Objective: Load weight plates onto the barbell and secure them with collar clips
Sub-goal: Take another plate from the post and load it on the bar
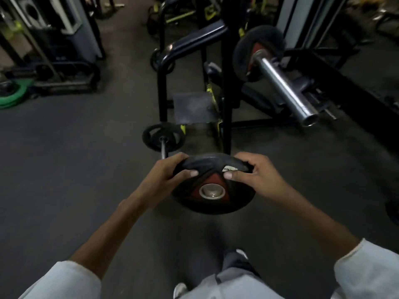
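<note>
Both hands are on the weight plate [212, 199], carried low in front of the body above the dark floor [64, 158]. The left hand [166, 171] and right hand [257, 173] each curl around its upper rim, thumbs hooked through the grip cut-outs. That two-sided hold looks chosen to keep the plate steady, with its steel-ringed centre hole facing up toward the camera. Up and to the right, the chrome barbell sleeve [287, 89] juts out bare on its rack, well apart from the carried plate. One plate [244, 50] is already seated at its inner end, so I'd judge this one goes on beside it. No collar clip shows anywhere. There's a small white sticker [230, 168] by the right thumb, with print too blurred to read. I can make out no brand on the red insert either.
</note>
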